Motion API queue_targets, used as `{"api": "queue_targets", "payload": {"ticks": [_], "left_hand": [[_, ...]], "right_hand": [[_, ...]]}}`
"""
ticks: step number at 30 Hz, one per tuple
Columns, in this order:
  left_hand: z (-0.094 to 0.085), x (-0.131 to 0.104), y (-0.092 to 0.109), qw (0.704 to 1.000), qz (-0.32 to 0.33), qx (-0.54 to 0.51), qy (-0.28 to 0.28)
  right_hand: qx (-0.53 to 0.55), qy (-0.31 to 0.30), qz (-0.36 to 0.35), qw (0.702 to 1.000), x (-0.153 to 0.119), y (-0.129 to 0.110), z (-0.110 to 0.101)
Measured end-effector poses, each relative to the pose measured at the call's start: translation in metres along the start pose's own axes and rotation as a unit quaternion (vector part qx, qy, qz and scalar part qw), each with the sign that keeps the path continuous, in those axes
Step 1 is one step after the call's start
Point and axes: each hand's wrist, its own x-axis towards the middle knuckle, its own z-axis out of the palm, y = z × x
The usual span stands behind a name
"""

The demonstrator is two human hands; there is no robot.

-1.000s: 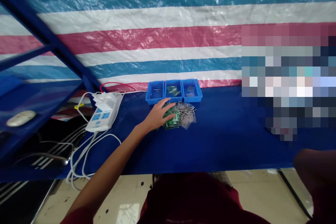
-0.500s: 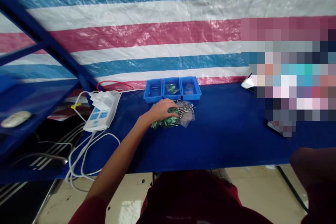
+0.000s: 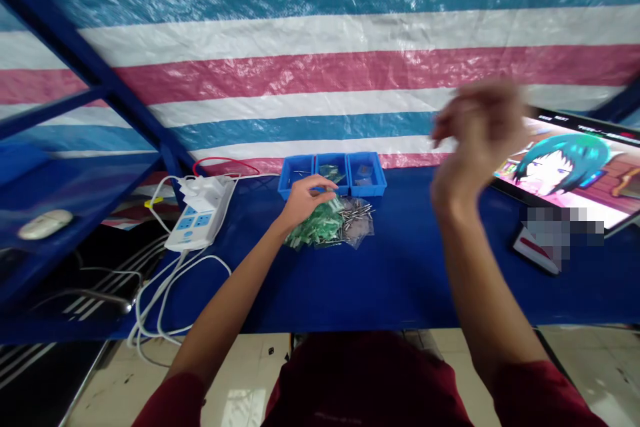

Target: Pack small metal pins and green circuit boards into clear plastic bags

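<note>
Over the pile of green packets (image 3: pixel 316 225) is my left hand (image 3: pixel 307 200), its fingers curved toward thumb; whether it pinches something is too small to tell. Metal pieces (image 3: pixel 356 210) and a clear bag (image 3: pixel 356 232) lie just right of the pile. Behind them stand three joined blue trays: the left tray (image 3: pixel 296 164) has a few thin pieces, the middle one green packets (image 3: pixel 331 173), the right one small clear packets (image 3: pixel 364 177). My right hand (image 3: pixel 483 130) is raised and blurred in front of the screen, its fingers smeared by motion.
A white power strip (image 3: pixel 197 223) with cables lies on the blue table (image 3: pixel 385 287) at left. At right stand a lit screen (image 3: pixel 565 170) and a phone-like device (image 3: pixel 537 257). A white mouse (image 3: pixel 45 225) rests on the left shelf. Striped sheeting (image 3: pixel 310 70) hangs behind.
My right hand has risen from the lower right to in front of the screen. My left hand has shifted slightly up and left off the green packets. The view has turned slightly.
</note>
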Motion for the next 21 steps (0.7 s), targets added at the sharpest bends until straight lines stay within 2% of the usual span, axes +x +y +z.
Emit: {"api": "queue_targets", "payload": {"ticks": [2, 5, 7, 9, 11, 14, 19, 21], "left_hand": [[0.0, 0.002, 0.0, 0.995, 0.001, -0.019, 0.096], [0.001, 0.0, -0.003, 0.98, 0.004, -0.021, 0.2], [0.003, -0.004, -0.004, 0.973, 0.002, -0.014, 0.228], [0.005, -0.008, -0.005, 0.973, -0.002, -0.009, 0.233], [0.006, -0.011, -0.004, 0.973, -0.012, -0.012, 0.229], [0.007, -0.011, -0.001, 0.974, -0.04, -0.042, 0.219], [0.006, -0.009, -0.004, 0.984, -0.08, -0.095, 0.125], [0.007, -0.011, -0.007, 0.985, -0.089, -0.1, 0.108]], "right_hand": [[-0.052, -0.048, 0.026, 0.997, -0.009, 0.01, 0.02], [-0.104, -0.229, 0.081, 0.964, -0.034, 0.034, 0.047], [-0.086, -0.307, 0.097, 0.943, -0.052, 0.05, 0.058], [-0.072, -0.365, 0.107, 0.922, -0.066, 0.063, 0.064], [-0.068, -0.383, 0.108, 0.915, -0.075, 0.071, 0.065], [-0.071, -0.375, 0.101, 0.919, -0.077, 0.076, 0.063], [-0.091, -0.351, 0.11, 0.925, -0.073, 0.076, 0.061], [-0.093, -0.345, 0.124, 0.926, -0.074, 0.077, 0.061]]}}
